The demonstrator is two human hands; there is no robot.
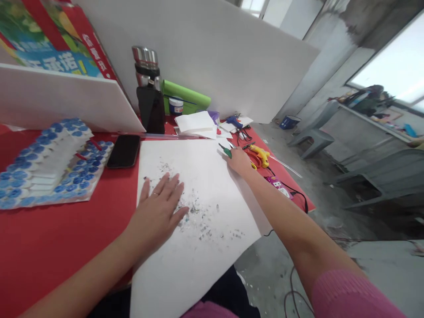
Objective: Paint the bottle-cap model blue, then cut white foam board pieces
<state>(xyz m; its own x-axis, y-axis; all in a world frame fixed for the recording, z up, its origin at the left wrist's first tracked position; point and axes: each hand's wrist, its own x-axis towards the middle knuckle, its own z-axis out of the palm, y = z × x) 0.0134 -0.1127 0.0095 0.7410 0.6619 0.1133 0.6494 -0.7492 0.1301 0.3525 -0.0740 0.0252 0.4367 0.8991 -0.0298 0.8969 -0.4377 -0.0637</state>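
Observation:
A large white sheet [198, 168] lies over the red table and hangs past its front edge. My left hand [162, 201] rests flat on it with the fingers spread, holding nothing. Small grey and silvery specks [195, 210] are scattered beside its fingertips and thumb. At the sheet's far right edge, my right hand [239, 162] has its fingers closed around a small green tool [227, 152] with a thin dark tip. Its exact kind is unclear, and the fingers hide part of it.
A black phone [123, 151] and a blue-dotted white craft piece [79, 163] lie left. Behind stand a steel flask [146, 66], a dark upright phone-like slab [151, 108] and a paint jar [176, 106]. A yellow glue gun [260, 155] and a blue one [234, 122] lie right.

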